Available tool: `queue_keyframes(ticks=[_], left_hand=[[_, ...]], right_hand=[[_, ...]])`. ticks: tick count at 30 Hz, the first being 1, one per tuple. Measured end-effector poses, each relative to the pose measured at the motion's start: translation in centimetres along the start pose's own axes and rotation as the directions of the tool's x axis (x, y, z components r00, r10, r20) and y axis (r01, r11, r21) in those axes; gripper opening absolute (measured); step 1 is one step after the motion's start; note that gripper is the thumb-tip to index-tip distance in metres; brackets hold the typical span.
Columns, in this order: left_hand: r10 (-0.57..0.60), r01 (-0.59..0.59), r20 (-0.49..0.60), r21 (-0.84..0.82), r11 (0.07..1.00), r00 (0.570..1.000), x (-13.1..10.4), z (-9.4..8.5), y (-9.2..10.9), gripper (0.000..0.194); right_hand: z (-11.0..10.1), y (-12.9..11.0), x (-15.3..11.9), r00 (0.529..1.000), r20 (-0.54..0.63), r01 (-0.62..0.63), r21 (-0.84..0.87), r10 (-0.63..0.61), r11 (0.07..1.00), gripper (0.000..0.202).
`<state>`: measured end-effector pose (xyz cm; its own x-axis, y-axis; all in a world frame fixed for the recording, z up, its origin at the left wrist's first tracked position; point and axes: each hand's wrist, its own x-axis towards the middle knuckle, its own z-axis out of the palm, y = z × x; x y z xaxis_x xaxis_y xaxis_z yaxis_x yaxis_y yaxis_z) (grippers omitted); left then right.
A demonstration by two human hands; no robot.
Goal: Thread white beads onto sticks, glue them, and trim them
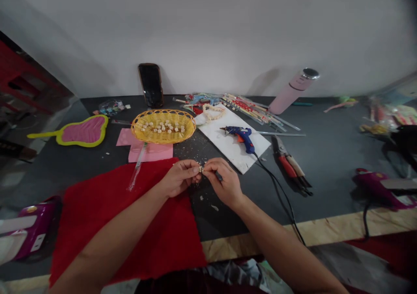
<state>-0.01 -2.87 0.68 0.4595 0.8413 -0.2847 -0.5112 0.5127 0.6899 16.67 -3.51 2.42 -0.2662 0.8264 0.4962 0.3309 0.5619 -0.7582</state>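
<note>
Between the fingertips of my left hand (183,176) is a small cream-coloured piece (200,169), pinched over the edge of the red cloth (130,224). My right hand (224,182) meets it there, fingers closed around a slim tool with a dark handle (218,176); its tip is too small to make out. Similar pale pieces lie in the yellow woven basket (140,138) just beyond my hands. White scraps and crumbs (214,207) are scattered on the dark table below them.
A blue glue gun (244,138) rests on a white board (234,155), its cord running to the front edge. Pruning shears (289,166) lie right of it. Behind are a phone (151,85), wrapped sticks (247,107) and a pink bottle (289,95). A pink-and-yellow paddle (83,131) lies left.
</note>
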Motion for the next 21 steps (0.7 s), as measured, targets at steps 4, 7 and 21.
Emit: queue_keyframes(ticks=[4,7,21], left_hand=[[-0.002,0.002,-0.016,0.007,1.0,1.0,0.03,-0.05,-0.07,0.018],[0.001,-0.001,-0.015,0.011,1.0,1.0,0.03,-0.09,-0.09,0.018],[-0.003,0.004,-0.018,0.026,1.0,1.0,-0.04,0.17,0.16,0.021]], right_hand=[[0.07,0.09,-0.05,1.0,0.013,0.003,0.005,-0.003,1.0,0.009],[-0.02,0.28,-0.18,1.0,0.02,-0.007,-0.008,0.007,1.0,0.009],[-0.51,0.51,-0.1,0.993,0.074,0.095,-0.119,-0.087,0.988,0.013]])
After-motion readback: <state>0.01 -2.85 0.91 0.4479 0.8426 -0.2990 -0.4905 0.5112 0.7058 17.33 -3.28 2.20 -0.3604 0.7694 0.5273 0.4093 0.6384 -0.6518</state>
